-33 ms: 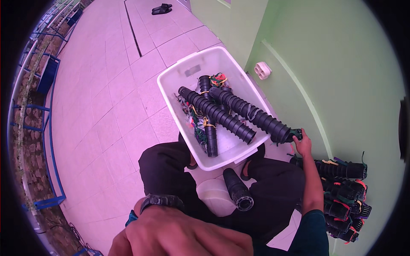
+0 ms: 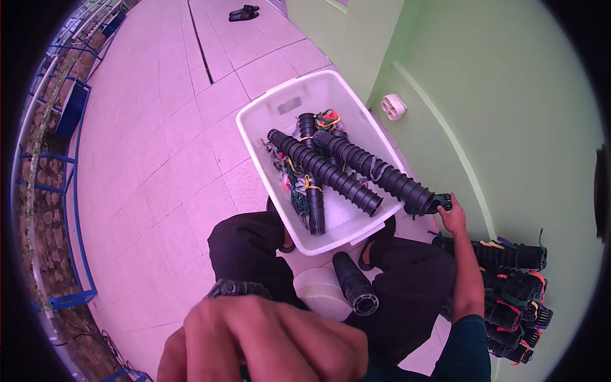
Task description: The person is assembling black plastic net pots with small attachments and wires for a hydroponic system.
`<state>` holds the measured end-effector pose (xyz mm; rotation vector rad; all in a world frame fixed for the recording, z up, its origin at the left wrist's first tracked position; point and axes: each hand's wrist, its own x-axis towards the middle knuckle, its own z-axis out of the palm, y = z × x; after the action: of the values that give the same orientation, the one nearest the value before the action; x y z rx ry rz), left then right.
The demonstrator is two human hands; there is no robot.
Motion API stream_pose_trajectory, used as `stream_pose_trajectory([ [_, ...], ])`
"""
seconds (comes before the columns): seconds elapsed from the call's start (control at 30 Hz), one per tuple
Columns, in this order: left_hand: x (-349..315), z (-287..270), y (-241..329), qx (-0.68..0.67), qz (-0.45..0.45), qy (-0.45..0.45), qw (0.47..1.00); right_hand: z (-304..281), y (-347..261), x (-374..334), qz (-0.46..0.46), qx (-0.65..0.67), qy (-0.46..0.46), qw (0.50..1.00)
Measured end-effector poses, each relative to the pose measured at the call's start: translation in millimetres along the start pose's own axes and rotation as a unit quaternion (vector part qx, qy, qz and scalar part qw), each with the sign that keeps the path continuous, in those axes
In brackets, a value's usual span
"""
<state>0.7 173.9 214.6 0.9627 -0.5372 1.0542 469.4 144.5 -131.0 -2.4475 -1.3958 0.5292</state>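
My right hand (image 2: 453,218) is closed on a slotted black cup (image 2: 440,202) with dark green material about it. This cup is at the near end of a long stack of nested black pots (image 2: 375,169), which lies slanting across the right rim of a white plastic bin (image 2: 257,143). My left hand (image 2: 267,337) is close to the camera, its fingers curled together; whatever they hold is hidden. Inside the bin lie another ribbed black stack (image 2: 324,170), a tied stack (image 2: 315,207) beneath it, and tangled coloured strips (image 2: 328,119). A short black stack (image 2: 354,283) rests between my legs.
Against the green wall at right, several black stacks tied with coloured strips (image 2: 512,286) are piled up. A white round-cornered fixture (image 2: 393,107) is on the wall. Black slippers (image 2: 244,13) lie far off on the tiles. Blue metal railings (image 2: 73,191) line the left.
My left hand has turned, its knuckles now nearer the camera. The right hand and the stack have hardly moved, and the view has shifted slightly.
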Motion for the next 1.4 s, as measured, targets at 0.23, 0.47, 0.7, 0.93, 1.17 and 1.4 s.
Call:
stream_pose_trajectory([
  [0.23,-65,-172,33,0.339,-0.046,0.497,0.797,-83,-177,-12,-0.135,0.145,0.180,0.963],
  [0.47,-120,-227,25,0.354,-0.092,0.587,0.722,104,-315,-48,-0.286,0.069,-0.336,0.895],
  [0.7,-114,-217,21,0.373,-0.137,0.577,0.713,311,-312,-63,-0.150,-0.052,-0.272,0.949],
  [0.93,-119,-229,24,0.418,-0.205,0.492,0.736,252,-326,-38,-0.112,0.230,-0.351,0.901],
  [1.17,-152,-240,-27,0.706,-0.300,0.163,0.621,91,-347,-55,-0.252,0.388,-0.376,0.803],
  [1.4,-129,-233,-31,0.557,-0.464,0.147,0.673,-25,-296,-62,-0.160,0.475,-0.243,0.831],
])
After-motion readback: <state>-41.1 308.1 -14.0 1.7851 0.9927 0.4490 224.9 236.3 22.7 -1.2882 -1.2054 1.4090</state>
